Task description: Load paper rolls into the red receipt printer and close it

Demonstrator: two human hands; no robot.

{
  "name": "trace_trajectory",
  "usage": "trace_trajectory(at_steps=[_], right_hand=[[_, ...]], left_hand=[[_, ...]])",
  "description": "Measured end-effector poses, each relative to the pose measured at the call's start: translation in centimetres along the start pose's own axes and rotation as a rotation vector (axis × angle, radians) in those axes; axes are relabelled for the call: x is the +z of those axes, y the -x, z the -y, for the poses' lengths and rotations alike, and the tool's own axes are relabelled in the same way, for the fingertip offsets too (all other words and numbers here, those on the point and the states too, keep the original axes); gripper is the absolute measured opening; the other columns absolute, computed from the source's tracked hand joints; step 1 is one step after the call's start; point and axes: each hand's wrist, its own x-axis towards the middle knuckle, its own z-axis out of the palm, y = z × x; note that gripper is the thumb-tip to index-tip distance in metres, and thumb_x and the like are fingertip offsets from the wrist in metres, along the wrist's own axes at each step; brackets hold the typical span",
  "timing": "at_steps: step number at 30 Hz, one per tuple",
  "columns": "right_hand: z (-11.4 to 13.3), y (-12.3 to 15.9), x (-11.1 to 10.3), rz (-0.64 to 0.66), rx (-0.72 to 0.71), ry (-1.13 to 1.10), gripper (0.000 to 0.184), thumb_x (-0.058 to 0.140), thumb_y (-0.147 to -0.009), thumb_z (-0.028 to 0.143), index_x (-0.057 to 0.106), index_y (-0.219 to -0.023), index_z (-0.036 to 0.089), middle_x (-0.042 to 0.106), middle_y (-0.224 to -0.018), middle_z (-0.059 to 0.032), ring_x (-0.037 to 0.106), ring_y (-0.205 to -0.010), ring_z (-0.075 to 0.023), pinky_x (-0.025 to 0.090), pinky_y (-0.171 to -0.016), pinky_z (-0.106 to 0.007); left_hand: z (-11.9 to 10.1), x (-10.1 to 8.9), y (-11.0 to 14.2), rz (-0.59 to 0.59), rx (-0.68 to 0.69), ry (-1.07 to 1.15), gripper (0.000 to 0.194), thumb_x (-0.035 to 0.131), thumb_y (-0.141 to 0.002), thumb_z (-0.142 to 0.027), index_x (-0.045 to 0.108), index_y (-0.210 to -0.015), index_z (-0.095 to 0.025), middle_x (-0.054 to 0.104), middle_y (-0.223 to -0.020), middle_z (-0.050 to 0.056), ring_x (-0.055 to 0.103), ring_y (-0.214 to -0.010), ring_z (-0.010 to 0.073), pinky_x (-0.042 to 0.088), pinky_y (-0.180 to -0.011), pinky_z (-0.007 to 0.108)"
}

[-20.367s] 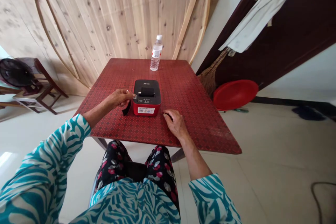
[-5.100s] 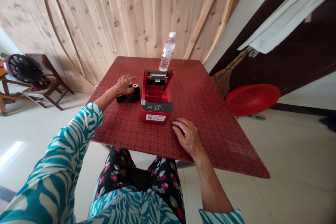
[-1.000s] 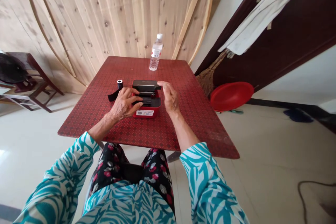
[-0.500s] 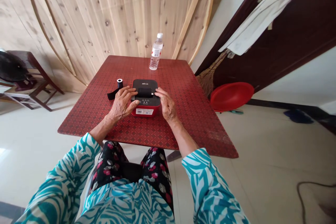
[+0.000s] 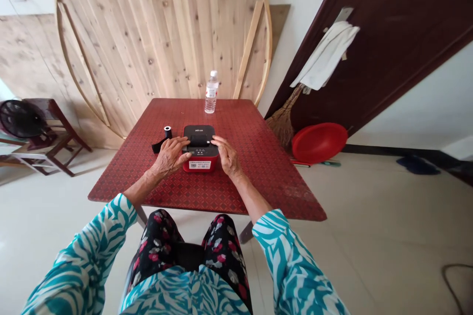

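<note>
A small red box-shaped device (image 5: 200,130) with a black top, buttons and a white label on its front stands on the table; it looks like a compact printer. My left hand (image 5: 170,155) rests its stretched fingertips on the left side of the top. From the other side, the extended fingers of my right hand (image 5: 227,157) touch the right edge near a dark raised band (image 5: 199,140) across the middle. Whether either hand pinches this band cannot be made out. Just beyond my left hand lies a small black roll (image 5: 167,132) with a loose strip, partly hidden by the hand.
A water bottle (image 5: 210,93) stands at the back of the red patterned table (image 5: 258,167). A round wooden panel (image 5: 166,34) leans behind it. At right are a broom (image 5: 284,120), a red basin (image 5: 320,142) and a towel (image 5: 328,54); a fan (image 5: 22,118) sits on a chair at left.
The camera view has tilted up and shifted, so the table appears lower. Both hands stay at the device, with hardly any change in their placement.
</note>
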Motion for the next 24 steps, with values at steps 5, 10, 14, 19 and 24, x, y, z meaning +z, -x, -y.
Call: trace_trajectory(at_steps=[5, 10, 14, 19, 24], right_hand=[[0.2, 0.2, 0.9, -0.074, 0.037, -0.01, 0.055, 0.026, -0.099, 0.054, 0.069, -0.108, 0.021, 0.067, -0.125, -0.0115, 0.06, -0.123, -0.0205, 0.045, -0.112, -0.044], [0.1, 0.2, 1.0, -0.084, 0.021, 0.004, 0.053, 0.026, -0.099, 0.053, 0.068, -0.107, 0.021, 0.067, -0.124, -0.0127, 0.061, -0.122, -0.0207, 0.045, -0.111, -0.045], [-0.3, 0.5, 0.8, -0.102, 0.002, 0.019, 0.05, 0.028, -0.099, 0.053, 0.066, -0.108, 0.022, 0.066, -0.127, -0.0122, 0.059, -0.124, -0.0219, 0.044, -0.112, -0.047], [-0.4, 0.7, 0.5, -0.084, 0.014, 0.03, 0.049, 0.031, -0.097, 0.056, 0.067, -0.105, 0.023, 0.063, -0.13, -0.0109, 0.056, -0.128, -0.0231, 0.041, -0.114, -0.048], [-0.9, 1.1, 0.5, -0.186, 0.259, -0.169, 0.057, 0.036, -0.092, 0.063, 0.055, -0.129, 0.024, 0.058, -0.136, -0.0127, 0.062, -0.119, -0.0245, 0.051, -0.101, -0.047]], left_hand=[[0.4, 0.8, 0.6, -0.039, -0.005, 0.069, 0.063, 0.031, -0.097, -0.059, 0.049, -0.139, -0.016, 0.053, -0.142, 0.017, 0.049, -0.13, 0.0265, 0.034, -0.11, 0.044], [0.4, 1.2, 0.8, -0.058, -0.012, 0.072, 0.062, 0.032, -0.097, -0.06, 0.05, -0.137, -0.016, 0.048, -0.146, 0.018, 0.048, -0.133, 0.0269, 0.034, -0.11, 0.044], [0.3, 1.0, 0.6, -0.06, -0.006, 0.064, 0.057, 0.035, -0.097, -0.058, 0.054, -0.131, -0.018, 0.054, -0.142, 0.017, 0.051, -0.129, 0.0272, 0.034, -0.11, 0.046], [0.2, 0.6, 0.5, -0.056, -0.027, 0.262, 0.054, 0.048, -0.092, -0.058, 0.057, -0.128, -0.019, 0.052, -0.143, 0.016, 0.048, -0.134, 0.0286, 0.035, -0.112, 0.048], [-0.5, 2.4, 2.1, -0.331, -0.425, 0.817, 0.051, 0.051, -0.091, -0.056, 0.056, -0.13, -0.023, 0.058, -0.136, 0.013, 0.056, -0.126, 0.0278, 0.046, -0.105, 0.045]])
